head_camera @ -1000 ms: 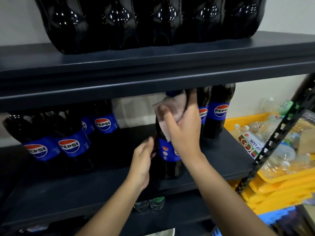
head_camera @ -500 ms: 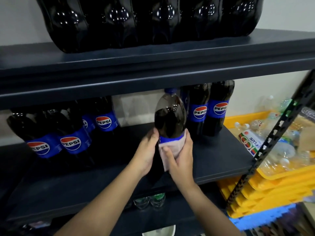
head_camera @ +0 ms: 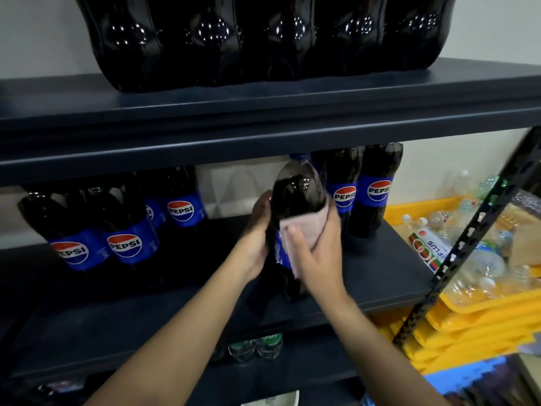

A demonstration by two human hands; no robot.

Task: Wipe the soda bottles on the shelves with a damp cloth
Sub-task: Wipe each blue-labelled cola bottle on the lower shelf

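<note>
- bottle (head_camera: 297,194) stands on the middle shelf (head_camera: 380,268), near its front edge, tilted a bit toward the left; dark cola, blue label partly hidden, cap up under the shelf above
- left hand (head_camera: 257,238) grips the bottle's left side at label height, fingers curled round behind it; thumb side faces the camera
- right hand (head_camera: 317,253) presses the cloth (head_camera: 304,227) against the bottle's front and right side; fingers wrapped over the cloth and round the bottle; slightly motion-blurred
- cloth is pale pink, folded, covering most of the label band; its lower edge hangs below the palm
- two Pepsi bottles (head_camera: 363,191) stand upright just behind and right of the held one, labels facing out; touching each other
- left group (head_camera: 123,230) of Pepsi bottles on the same shelf, well apart from the held one; bare shelf between
- top shelf (head_camera: 263,118) carries a row of dark bottles (head_camera: 263,39); only their lower halves in view
- bottom shelf: green-capped small bottles (head_camera: 254,345) just visible under the arms
- right of the rack post (head_camera: 468,244): stacked yellow trays (head_camera: 483,315) holding clear plastic bottles; blue tray (head_camera: 465,376) underneath
</note>
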